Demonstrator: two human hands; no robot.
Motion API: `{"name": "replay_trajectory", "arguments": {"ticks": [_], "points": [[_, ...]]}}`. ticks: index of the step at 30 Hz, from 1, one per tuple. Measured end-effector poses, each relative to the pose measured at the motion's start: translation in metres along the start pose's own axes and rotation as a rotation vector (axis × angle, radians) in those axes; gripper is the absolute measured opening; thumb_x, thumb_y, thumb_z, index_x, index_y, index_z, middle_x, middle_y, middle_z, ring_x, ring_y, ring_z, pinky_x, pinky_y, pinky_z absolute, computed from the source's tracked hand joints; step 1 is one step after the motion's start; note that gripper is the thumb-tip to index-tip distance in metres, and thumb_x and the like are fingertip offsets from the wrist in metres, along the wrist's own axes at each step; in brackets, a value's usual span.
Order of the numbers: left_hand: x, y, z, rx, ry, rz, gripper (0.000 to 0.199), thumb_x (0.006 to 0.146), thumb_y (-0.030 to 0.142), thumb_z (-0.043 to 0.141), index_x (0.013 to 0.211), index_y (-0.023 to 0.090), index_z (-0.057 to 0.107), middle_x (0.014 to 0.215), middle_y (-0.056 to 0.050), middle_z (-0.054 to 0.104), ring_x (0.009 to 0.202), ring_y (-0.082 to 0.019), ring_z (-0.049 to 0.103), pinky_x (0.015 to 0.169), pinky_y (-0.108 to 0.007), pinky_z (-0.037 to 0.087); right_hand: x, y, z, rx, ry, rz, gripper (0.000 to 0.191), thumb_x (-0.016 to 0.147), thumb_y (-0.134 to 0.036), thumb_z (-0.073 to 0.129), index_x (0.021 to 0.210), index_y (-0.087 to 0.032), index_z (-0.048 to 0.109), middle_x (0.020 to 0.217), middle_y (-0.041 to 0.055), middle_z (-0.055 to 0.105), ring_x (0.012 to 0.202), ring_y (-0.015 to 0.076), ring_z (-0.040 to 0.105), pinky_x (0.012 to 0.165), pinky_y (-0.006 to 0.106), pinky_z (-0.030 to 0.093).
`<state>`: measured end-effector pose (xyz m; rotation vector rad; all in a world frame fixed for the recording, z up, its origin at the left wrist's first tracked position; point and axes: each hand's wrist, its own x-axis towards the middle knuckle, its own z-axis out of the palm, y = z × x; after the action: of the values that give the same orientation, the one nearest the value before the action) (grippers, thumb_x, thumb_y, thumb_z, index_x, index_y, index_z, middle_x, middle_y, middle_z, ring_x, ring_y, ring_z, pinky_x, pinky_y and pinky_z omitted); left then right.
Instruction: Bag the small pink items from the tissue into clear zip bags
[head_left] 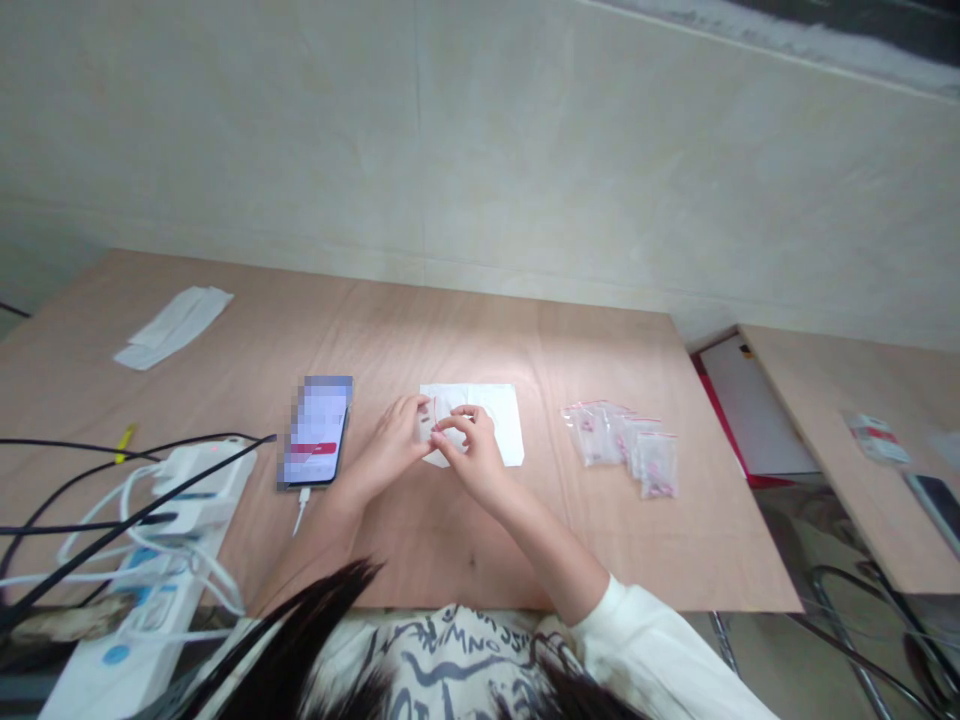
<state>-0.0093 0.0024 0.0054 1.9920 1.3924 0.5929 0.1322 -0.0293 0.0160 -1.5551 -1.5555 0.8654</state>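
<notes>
Over a sheet of white paper (504, 425) on the table, my two hands come together. My left hand (396, 435) is closed, its thumb and fingers pinching what looks like a small clear zip bag (429, 412) with a thin red line along its edge. My right hand (474, 455) has its thumb and index finger pinched close to that red line; whatever is between them is too small to make out. Several small clear zip bags (626, 445) with red seals and tiny pinkish-red contents lie overlapping to the right of the paper.
Left of my hands lies a phone (315, 435) with a white charging cable (301, 508). A power strip (191, 490) with tangled cords fills the left front. Folded white paper (174, 326) lies at the back left. A second table (847, 400) stands at right.
</notes>
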Motion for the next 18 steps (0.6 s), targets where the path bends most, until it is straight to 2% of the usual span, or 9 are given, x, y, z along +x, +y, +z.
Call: {"name": "replay_trajectory", "arguments": {"ticks": [3,6,9,12,16,18], "points": [[-0.005,0.012,-0.011,-0.185,-0.046,-0.005,0.050,0.066,0.035,0.062,0.107,0.016,0.041,0.103,-0.008,0.052,0.097,-0.021,0.051,0.083,-0.035,0.042,-0.004,-0.003,-0.015,0.145,-0.036,0.023,0.011,0.076,-0.024,0.051,0.074,-0.018,0.060,0.081,0.0049,0.057,0.076,0.0153,0.054,0.063,0.027,0.044],[-0.011,0.025,-0.025,-0.377,-0.088,-0.042,0.032,0.075,0.037,0.052,0.100,0.017,0.046,0.093,-0.004,0.055,0.087,-0.017,0.055,0.076,-0.031,0.044,-0.008,-0.009,-0.034,0.215,-0.058,0.017,0.010,0.075,-0.024,0.052,0.072,-0.018,0.059,0.075,0.0032,0.061,0.071,0.0140,0.056,0.064,0.027,0.043],[-0.014,0.038,-0.035,-0.460,-0.107,-0.026,0.022,0.079,0.036,0.046,0.086,0.016,0.052,0.083,-0.002,0.057,0.081,-0.015,0.055,0.073,-0.028,0.044,-0.013,-0.015,-0.049,0.292,-0.021,0.017,0.012,0.070,-0.026,0.057,0.079,-0.018,0.059,0.073,0.0031,0.062,0.069,0.0143,0.057,0.064,0.027,0.043],[-0.017,0.048,-0.041,-0.407,-0.103,0.000,0.021,0.078,0.036,0.048,0.079,0.016,0.053,0.077,-0.001,0.057,0.076,-0.015,0.055,0.068,-0.026,0.043,-0.016,-0.017,-0.058,0.453,0.008,0.115,0.020,0.064,-0.028,0.063,0.081,-0.018,0.058,0.066,0.0017,0.062,0.064,0.0142,0.057,0.060,0.027,0.043],[-0.019,0.060,-0.046,-0.194,-0.046,0.070,0.021,0.079,0.035,0.045,0.076,0.016,0.054,0.075,-0.001,0.056,0.073,-0.015,0.053,0.063,-0.025,0.041,-0.018,-0.019,-0.064,0.500,-0.030,0.207,0.015,0.060,-0.030,0.065,0.061,-0.016,0.059,0.060,0.0009,0.060,0.057,0.0121,0.054,0.057,0.026,0.041],[-0.021,0.066,-0.048,-0.105,-0.030,0.117,0.020,0.080,0.033,0.043,0.075,0.017,0.053,0.074,-0.001,0.055,0.073,-0.015,0.051,0.062,-0.025,0.040,-0.017,-0.019,-0.067,0.505,-0.034,0.211,0.014,0.059,-0.029,0.065,0.058,-0.016,0.059,0.057,-0.0003,0.059,0.054,0.0108,0.050,0.055,0.025,0.039]]}}
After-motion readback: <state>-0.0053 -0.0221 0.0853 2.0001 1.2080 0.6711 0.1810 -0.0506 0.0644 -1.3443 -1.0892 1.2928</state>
